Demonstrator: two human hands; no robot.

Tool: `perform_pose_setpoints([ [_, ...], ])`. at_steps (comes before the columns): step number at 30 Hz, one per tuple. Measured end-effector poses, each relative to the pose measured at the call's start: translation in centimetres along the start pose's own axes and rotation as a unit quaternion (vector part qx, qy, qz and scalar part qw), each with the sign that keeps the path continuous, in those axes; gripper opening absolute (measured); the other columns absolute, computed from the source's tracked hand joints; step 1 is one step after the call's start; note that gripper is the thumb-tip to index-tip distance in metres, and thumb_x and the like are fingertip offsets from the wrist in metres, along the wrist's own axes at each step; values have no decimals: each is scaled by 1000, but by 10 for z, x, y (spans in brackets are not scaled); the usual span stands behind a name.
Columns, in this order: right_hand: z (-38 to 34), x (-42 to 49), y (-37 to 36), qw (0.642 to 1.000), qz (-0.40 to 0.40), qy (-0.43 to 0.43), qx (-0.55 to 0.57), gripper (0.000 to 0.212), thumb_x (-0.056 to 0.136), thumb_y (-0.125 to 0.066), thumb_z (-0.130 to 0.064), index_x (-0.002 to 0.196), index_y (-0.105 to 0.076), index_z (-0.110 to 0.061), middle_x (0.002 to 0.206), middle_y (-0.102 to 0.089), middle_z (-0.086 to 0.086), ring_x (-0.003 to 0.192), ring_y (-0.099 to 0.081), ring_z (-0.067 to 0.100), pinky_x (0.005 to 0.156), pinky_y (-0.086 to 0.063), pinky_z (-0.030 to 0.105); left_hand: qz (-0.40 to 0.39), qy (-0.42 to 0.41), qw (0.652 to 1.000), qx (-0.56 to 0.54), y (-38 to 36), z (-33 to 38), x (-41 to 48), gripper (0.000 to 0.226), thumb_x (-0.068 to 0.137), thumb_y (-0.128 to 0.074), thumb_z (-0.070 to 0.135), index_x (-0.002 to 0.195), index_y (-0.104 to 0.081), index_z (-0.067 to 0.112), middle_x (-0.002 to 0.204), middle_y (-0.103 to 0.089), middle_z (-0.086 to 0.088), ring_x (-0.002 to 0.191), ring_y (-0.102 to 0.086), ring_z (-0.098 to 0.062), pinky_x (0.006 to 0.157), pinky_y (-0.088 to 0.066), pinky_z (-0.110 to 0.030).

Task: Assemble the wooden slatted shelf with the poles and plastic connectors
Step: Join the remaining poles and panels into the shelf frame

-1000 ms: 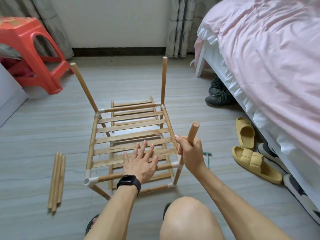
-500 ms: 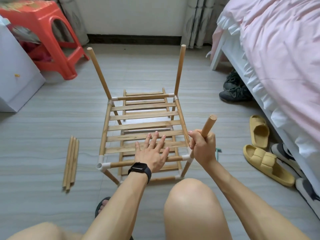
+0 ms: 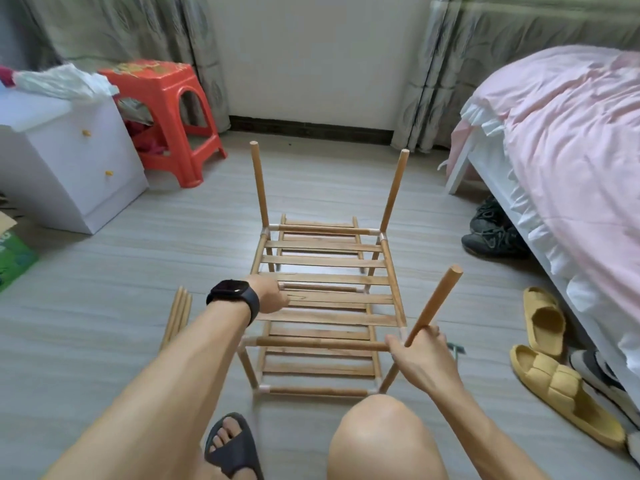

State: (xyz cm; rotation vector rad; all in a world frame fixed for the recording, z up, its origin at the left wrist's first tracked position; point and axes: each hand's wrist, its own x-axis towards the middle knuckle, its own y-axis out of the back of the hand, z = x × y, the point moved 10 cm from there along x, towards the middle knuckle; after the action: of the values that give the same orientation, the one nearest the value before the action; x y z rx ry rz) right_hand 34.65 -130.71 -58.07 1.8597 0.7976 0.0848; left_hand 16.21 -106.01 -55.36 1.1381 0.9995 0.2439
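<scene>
The wooden slatted shelf (image 3: 325, 261) stands on the floor in front of me, two tiers joined by white plastic connectors (image 3: 381, 234). Two poles (image 3: 259, 181) rise from its far corners. My left hand (image 3: 272, 297), with a black watch on the wrist, grips the upper tier's left side rail; its fingers are hidden. My right hand (image 3: 417, 355) grips the base of a tilted pole (image 3: 440, 299) at the near right corner connector. A few spare poles (image 3: 178, 317) lie on the floor to the left.
A red stool (image 3: 173, 98) and a white cabinet (image 3: 69, 168) stand at the back left, a green box (image 3: 14, 261) at the left edge. The bed (image 3: 571, 150) fills the right side, with yellow slippers (image 3: 561, 389) and black shoes (image 3: 491, 233) beside it.
My left hand left the slats, where it lay flat, and moved to the left side rail. My right hand slid down the pole to its base. The view lifted toward the wall.
</scene>
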Motion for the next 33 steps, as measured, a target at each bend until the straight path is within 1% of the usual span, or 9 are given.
perform_pose_setpoints([
  [3,-17,-9,6,988,-80,24,-133,51,94,-33,-63,87,-60,-20,85,-67,2,82,-66,22,65,-51,32,33,14,999,-33,10,-42,-2,51,105,-39,43,145,-49,12,148,-51,-10,134,-48,-27,109,-39,-35],
  [6,-39,-24,4,973,-166,30,-161,53,101,-35,-53,88,-66,-13,74,-71,1,67,-68,15,56,-55,29,29,36,996,-77,-9,-86,-5,50,105,-40,43,143,-51,13,146,-54,-9,133,-49,-28,108,-39,-35],
  [8,-72,-22,-12,967,-186,110,-134,53,101,-40,-53,98,-72,-10,89,-76,2,81,-72,17,71,-60,33,8,58,994,-97,-34,-114,-5,51,105,-40,41,147,-47,13,151,-49,-9,137,-45,-28,112,-36,-33],
  [11,-130,-16,-47,940,-231,229,-103,38,100,-44,-52,124,-67,-31,124,-69,-7,103,-63,9,89,-52,27,-23,101,985,-139,-84,-153,-5,56,105,-42,40,153,-37,13,159,-38,-9,145,-36,-26,114,-30,-31],
  [16,-219,16,-83,922,-175,331,-95,37,100,-47,-45,135,-58,-37,152,-47,-3,138,-43,18,114,-35,36,-55,162,962,-211,-162,-206,1,61,103,-45,41,154,-34,10,161,-33,-9,147,-33,-25,117,-29,-31],
  [19,-255,40,-112,906,-152,363,-159,50,100,-40,-58,149,-35,-47,168,-10,-4,153,-8,22,123,-12,44,-64,196,946,-250,-196,-229,5,61,101,-48,39,154,-33,12,160,-36,-8,145,-37,-26,117,-32,-34],
  [22,-261,66,-147,889,-127,369,-239,61,97,-24,-70,154,-9,-53,167,15,-4,153,16,24,123,2,55,-71,226,929,-285,-229,-251,17,64,97,-50,39,154,-33,15,158,-39,-9,141,-42,-28,114,-37,-38],
  [27,-240,86,-174,887,-78,366,-270,65,88,3,-76,147,23,-57,163,26,-7,148,30,19,122,10,54,-52,275,914,-293,-261,-274,40,69,88,-51,45,153,-35,28,157,-40,-2,135,-48,-27,109,-43,-41],
  [33,-232,99,-162,876,-73,408,-248,66,84,1,-81,145,18,-63,164,20,-15,149,27,10,124,8,47,-34,307,921,-238,-271,-282,72,58,96,-47,42,151,-35,26,153,-40,-3,128,-53,-30,97,-48,-40],
])
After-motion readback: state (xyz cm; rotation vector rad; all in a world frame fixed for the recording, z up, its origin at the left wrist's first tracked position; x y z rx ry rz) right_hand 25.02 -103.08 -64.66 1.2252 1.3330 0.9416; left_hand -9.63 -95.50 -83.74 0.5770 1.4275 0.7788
